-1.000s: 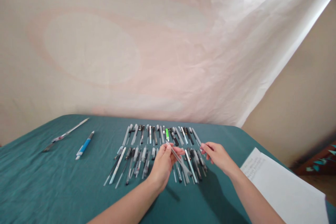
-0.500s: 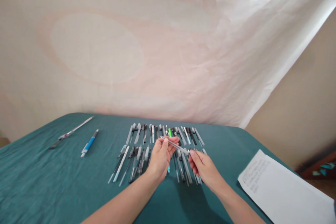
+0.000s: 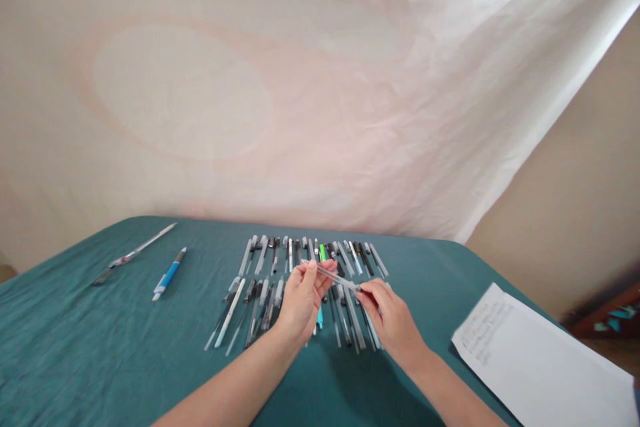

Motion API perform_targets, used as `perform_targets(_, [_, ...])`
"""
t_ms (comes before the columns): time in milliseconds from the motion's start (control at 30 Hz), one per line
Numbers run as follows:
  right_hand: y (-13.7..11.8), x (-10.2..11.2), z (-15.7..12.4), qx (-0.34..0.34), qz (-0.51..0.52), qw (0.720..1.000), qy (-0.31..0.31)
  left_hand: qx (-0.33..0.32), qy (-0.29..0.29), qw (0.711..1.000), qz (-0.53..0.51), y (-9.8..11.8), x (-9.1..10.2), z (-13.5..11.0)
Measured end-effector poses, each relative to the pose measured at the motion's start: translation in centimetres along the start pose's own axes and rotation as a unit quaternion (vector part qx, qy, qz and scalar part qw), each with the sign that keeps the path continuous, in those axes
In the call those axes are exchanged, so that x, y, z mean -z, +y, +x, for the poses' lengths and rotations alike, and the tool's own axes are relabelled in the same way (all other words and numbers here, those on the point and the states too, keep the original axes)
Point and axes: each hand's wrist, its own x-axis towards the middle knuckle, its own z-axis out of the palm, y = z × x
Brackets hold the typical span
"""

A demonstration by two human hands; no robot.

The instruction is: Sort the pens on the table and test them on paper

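Over the middle of the table, a slim translucent pen (image 3: pixel 340 278) is held between both hands, slanting down to the right. My left hand (image 3: pixel 303 297) pinches its upper left end between thumb and fingers. At the lower right end, the fingertips of my right hand (image 3: pixel 393 317) are closed on the pen's darker tip. Beneath and behind the hands lie two rows of pens and pen parts, a back row (image 3: pixel 291 255) and a front row (image 3: pixel 260 310), partly hidden by the hands. A bright green pen (image 3: pixel 323 252) shows in the back row.
A blue and white pen (image 3: pixel 170 275) and a long thin clear item (image 3: pixel 145 247) lie on the left of the green tablecloth (image 3: pixel 90 347). A white sheet with writing (image 3: pixel 540 360) lies on the right. A pale cloth (image 3: pixel 300 93) hangs behind the table.
My right hand has turned, its fingers now coming over the pen's right end from above. My left hand has shifted slightly left and still holds the pen.
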Motion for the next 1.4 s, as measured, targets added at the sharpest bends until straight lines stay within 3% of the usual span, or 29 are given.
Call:
perform_targets(100, [0.09,-0.03,0.11,-0.083,0.078,0.993,-0.030,-0.001,0.001,1.000,0.003,0.03,-0.06,-0.03])
perform_targets(200, [0.28,-0.17,0.21,-0.174,0.169,0.967,-0.074,-0.005,-0.003,1.000,0.005,0.02,-0.12,-0.11])
perform_targets(400, [0.48,-0.18,0.42,-0.200,0.221,0.952,-0.065,-0.008,-0.012,1.000,0.008,0.07,-0.04,-0.12])
perform_targets(533, [0.58,-0.39,0.47,-0.245,0.275,0.923,-0.113,-0.008,-0.019,1.000,0.009,0.03,-0.01,-0.17])
perform_targets(700, [0.58,-0.44,0.40,-0.222,0.265,0.934,-0.088,-0.008,-0.013,1.000,0.014,0.04,-0.02,-0.10])
perform_targets(867, [0.61,-0.38,0.39,-0.249,0.293,0.917,-0.105,-0.012,-0.008,1.000,0.017,-0.04,0.17,0.05])
perform_targets(1033, [0.50,-0.22,0.39,-0.217,0.275,0.932,-0.092,-0.014,-0.008,1.000,0.017,-0.07,0.25,0.07])
perform_targets(1200, [0.66,-0.46,0.40,-0.249,0.298,0.915,-0.109,-0.017,-0.006,1.000,0.021,-0.04,0.25,0.08])
perform_targets(1400, [0.76,-0.50,0.32,-0.221,0.273,0.931,-0.102,-0.018,-0.003,1.000,0.020,-0.16,0.46,0.20])
